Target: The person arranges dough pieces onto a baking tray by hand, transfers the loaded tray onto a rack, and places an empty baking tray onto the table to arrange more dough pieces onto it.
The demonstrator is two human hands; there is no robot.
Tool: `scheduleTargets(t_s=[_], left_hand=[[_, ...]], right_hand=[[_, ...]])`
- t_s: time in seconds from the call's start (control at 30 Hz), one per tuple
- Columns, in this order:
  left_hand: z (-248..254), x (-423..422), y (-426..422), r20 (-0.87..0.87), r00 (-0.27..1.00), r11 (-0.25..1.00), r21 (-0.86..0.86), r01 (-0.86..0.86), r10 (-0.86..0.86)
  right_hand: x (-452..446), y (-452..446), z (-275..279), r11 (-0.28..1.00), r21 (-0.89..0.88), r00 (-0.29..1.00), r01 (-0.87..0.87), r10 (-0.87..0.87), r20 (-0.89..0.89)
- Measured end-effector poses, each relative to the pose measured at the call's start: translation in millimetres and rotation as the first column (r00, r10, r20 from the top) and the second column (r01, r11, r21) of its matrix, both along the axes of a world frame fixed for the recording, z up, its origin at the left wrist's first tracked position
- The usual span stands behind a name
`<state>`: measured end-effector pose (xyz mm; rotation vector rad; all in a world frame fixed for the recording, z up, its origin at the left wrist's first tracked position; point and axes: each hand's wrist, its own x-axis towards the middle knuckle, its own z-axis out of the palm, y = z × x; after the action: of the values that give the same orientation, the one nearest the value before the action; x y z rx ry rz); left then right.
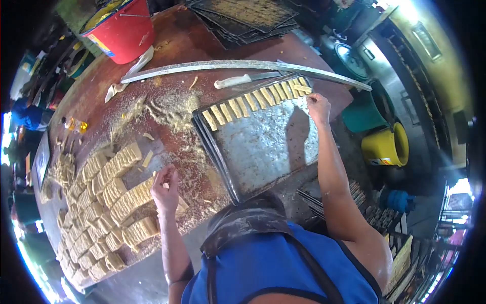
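Note:
My right hand (pixel 319 108), fingers drawn together, is at the right end of a row of dough strips (pixel 253 101) along the far edge of a metal tray (pixel 263 147). One strip there lies crosswise over others; whether my fingers touch it is unclear. My left hand (pixel 165 188) is curled beside the end of a block of cut dough strips (pixel 134 202); what its fingers hold is too small to tell. Many more cut dough pieces (pixel 91 228) cover the table's left part.
On the red table (pixel 177 43) lie a long metal bar (pixel 212 65), a knife (pixel 233 81), crumbs and flour. A red bucket (pixel 124 33) and stacked dark trays (pixel 243 17) stand at the back. Green (pixel 362 111) and yellow buckets (pixel 385 147) are at the right.

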<state>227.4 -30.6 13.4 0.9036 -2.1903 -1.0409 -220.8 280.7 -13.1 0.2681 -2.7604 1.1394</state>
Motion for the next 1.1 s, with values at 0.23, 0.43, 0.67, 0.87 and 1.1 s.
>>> scheduleTargets(t_s=[0.23, 0.43, 0.67, 0.87, 1.1], left_hand=[[0, -29, 1, -0.071, 0.978, 0.98, 0.037, 0.198, -0.195], [7, -67, 19, 0.015, 0.987, 0.987, -0.004, 0.161, -0.161], [-1, -51, 45, 0.125, 0.991, 0.998, -0.034, -0.046, 0.05], [4, -40, 57, 0.203, 0.967, 0.949, 0.244, -0.199, 0.151], [-1, 13, 22, 0.104, 0.982, 0.985, 0.06, -0.164, 0.157]], right_hand=[[-8, 7, 0, 0.984, 0.17, 0.985, -0.055, 0.082, -0.154], [-55, -5, -4, 0.886, 0.418, 0.925, -0.199, 0.31, -0.217], [-24, -41, 32, 0.803, 0.369, 0.882, -0.468, 0.452, 0.135], [119, -144, -9, 0.609, -0.317, 0.405, -0.727, 0.753, 0.52], [165, -170, -33, 0.619, -0.347, 0.463, -0.704, 0.771, 0.436]])
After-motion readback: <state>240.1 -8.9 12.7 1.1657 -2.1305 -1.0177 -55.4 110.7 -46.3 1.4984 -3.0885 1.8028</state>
